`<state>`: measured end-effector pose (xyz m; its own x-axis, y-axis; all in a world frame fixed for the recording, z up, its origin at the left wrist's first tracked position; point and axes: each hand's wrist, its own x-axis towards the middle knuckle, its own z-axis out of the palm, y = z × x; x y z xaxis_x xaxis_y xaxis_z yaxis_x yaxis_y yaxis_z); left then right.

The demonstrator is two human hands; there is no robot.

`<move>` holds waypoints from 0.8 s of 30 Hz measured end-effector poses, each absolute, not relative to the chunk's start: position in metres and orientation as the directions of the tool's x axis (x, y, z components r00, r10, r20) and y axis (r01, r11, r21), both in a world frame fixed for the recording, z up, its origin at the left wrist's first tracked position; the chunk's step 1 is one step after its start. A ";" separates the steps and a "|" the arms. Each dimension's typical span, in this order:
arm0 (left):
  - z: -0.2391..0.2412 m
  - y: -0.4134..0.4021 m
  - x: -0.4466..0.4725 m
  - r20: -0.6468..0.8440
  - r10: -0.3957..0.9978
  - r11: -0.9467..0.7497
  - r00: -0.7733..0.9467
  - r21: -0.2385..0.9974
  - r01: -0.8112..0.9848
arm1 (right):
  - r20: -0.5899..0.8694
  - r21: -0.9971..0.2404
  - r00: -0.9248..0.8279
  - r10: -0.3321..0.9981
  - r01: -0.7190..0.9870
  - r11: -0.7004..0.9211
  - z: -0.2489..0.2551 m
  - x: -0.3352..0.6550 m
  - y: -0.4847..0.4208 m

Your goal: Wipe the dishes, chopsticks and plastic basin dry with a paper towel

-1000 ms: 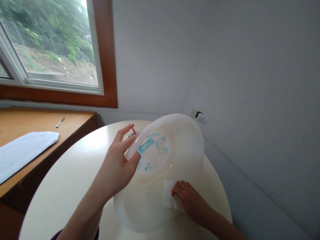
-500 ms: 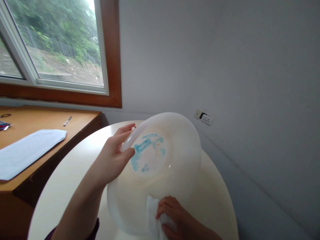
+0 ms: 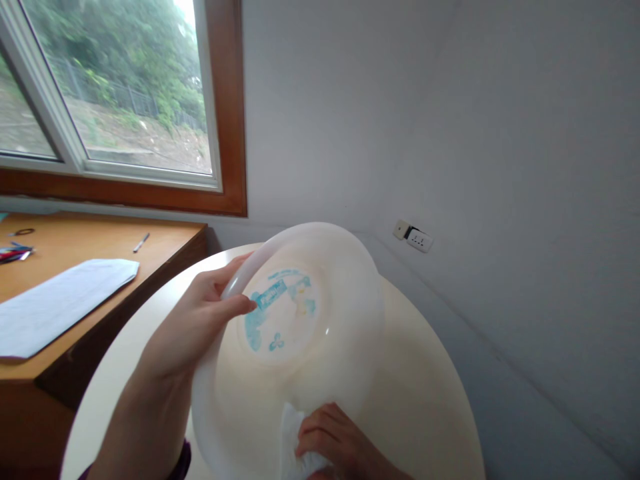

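A large translucent white plastic basin (image 3: 350, 320) is tilted up over the round table, its inside facing me. Worn blue printing marks its round bottom. My left hand (image 3: 205, 313) grips the rim at the upper left, thumb inside and the other fingers behind. Low in the basin, my right hand (image 3: 335, 437) has its fingers closed on a white cloth (image 3: 290, 433), which lies against the inner wall. The basin's lowest edge runs out of view at the bottom.
The basin is over a round cream table (image 3: 430, 360). To the left, a wooden desk (image 3: 170, 233) bears a white folded sheet (image 3: 70, 300), a pen (image 3: 141, 243) and scissors-like items (image 3: 15, 252). A wall socket (image 3: 419, 239) and a window (image 3: 135, 100) are beyond.
The basin and both hands have shifted a little to the left in view. My right hand with the cloth is slightly lower. Both grips are kept.
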<state>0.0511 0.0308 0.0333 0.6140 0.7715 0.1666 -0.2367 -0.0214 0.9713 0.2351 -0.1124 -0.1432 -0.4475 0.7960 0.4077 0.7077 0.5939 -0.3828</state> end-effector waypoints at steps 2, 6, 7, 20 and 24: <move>0.032 0.032 0.050 0.166 0.748 0.006 0.642 0.966 -0.258 | 0.461 -0.352 -0.444 0.768 0.704 0.617 -0.149 0.229 -0.109; 0.032 0.032 0.050 0.174 0.719 0.029 0.673 0.960 -0.280 | 0.575 -0.313 -0.405 0.711 0.694 0.649 -0.159 0.217 -0.104; 0.032 0.031 0.050 0.176 0.718 0.027 0.673 0.960 -0.280 | 0.588 -0.305 -0.405 0.700 0.691 0.655 -0.160 0.215 -0.103; 0.031 0.034 0.051 0.156 0.750 -0.009 0.642 0.974 -0.227 | 0.372 0.020 -0.638 0.674 0.732 0.681 -0.159 0.207 -0.095; 0.032 0.033 0.051 0.152 0.747 -0.008 0.647 0.975 -0.221 | 0.376 0.082 -0.659 0.652 0.724 0.685 -0.146 0.204 -0.093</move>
